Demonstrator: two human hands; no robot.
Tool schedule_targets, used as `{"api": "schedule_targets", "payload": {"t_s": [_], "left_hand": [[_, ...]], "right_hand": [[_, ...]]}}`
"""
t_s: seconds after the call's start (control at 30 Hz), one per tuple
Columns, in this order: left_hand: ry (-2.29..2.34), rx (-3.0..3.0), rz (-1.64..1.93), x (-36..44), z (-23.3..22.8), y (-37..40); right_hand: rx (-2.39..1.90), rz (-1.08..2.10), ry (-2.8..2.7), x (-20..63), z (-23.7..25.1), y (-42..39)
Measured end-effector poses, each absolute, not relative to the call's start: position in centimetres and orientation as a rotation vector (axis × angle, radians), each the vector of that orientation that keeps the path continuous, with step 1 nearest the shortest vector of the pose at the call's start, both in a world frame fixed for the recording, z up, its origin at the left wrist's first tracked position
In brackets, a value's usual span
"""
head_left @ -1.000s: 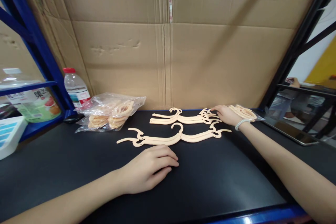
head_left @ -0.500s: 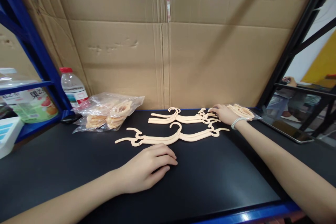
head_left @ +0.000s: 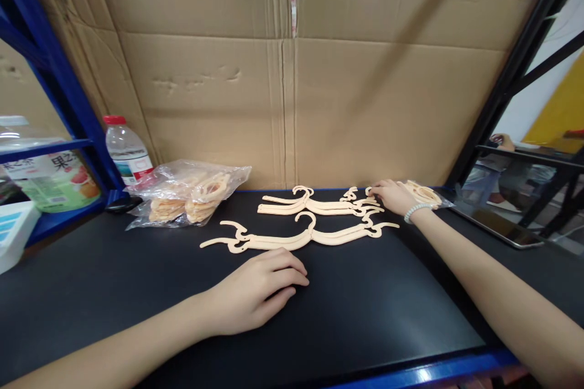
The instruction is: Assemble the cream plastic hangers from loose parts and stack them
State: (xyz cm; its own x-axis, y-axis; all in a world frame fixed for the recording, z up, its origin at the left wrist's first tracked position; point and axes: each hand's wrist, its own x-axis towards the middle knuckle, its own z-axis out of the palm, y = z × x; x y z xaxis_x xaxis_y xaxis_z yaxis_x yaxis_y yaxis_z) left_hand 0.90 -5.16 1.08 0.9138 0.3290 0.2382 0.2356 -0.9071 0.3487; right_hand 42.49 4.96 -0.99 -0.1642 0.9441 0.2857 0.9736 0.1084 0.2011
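My left hand [head_left: 267, 292] lies palm down on the black tabletop with its fingers loosely bent and apart, holding nothing. Just beyond it is a cream plastic folding hanger [head_left: 278, 242], opened out, with hooked arms at both ends. Behind that lie more cream hangers [head_left: 283, 209], folded or stacked together. At their right end, my right hand [head_left: 395, 196], with a beaded bracelet, has its fingertips closed on a small cream plastic hook [head_left: 368, 191]. Other small cream hook pieces [head_left: 350, 194] lie beside it. The right fingertips are partly hidden.
A clear bag of cream hanger parts [head_left: 196, 191] sits at the left, before a red-capped bottle [head_left: 125, 149]. Another bag of cream parts [head_left: 424, 194] lies behind my right hand. A tablet-like device [head_left: 502, 225] is at the right. Cardboard [head_left: 205, 85] walls the back.
My right hand has shifted slightly to the right, with the small hook showing at its fingertips. My left hand and the opened hanger stay in place.
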Motion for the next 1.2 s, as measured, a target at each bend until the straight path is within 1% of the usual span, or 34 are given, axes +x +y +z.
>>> {"api": "schedule_targets", "payload": {"t_s": [0.43,0.7,0.87,1.03,1.2], "left_hand": [[0.419,2.784,0.427,1.0,1.2,-5.1],[0.407,2.789,0.45,1.2,1.3,-5.2],[0.395,2.785,0.472,1.1,1.2,-5.2],[0.403,2.786,0.461,1.1,1.3,-5.2],[0.4,2.798,0.449,1.2,1.4,-5.2]], "right_hand": [[-2.003,-0.577,-2.419,43.6,1.6,2.5],[-2.038,-0.594,-2.43,42.4,1.5,2.9],[-1.98,-0.588,-2.41,42.0,1.2,2.9],[-1.865,-0.564,-2.294,41.7,1.0,2.7],[-1.757,-0.549,-1.984,41.4,0.9,2.5]]}}
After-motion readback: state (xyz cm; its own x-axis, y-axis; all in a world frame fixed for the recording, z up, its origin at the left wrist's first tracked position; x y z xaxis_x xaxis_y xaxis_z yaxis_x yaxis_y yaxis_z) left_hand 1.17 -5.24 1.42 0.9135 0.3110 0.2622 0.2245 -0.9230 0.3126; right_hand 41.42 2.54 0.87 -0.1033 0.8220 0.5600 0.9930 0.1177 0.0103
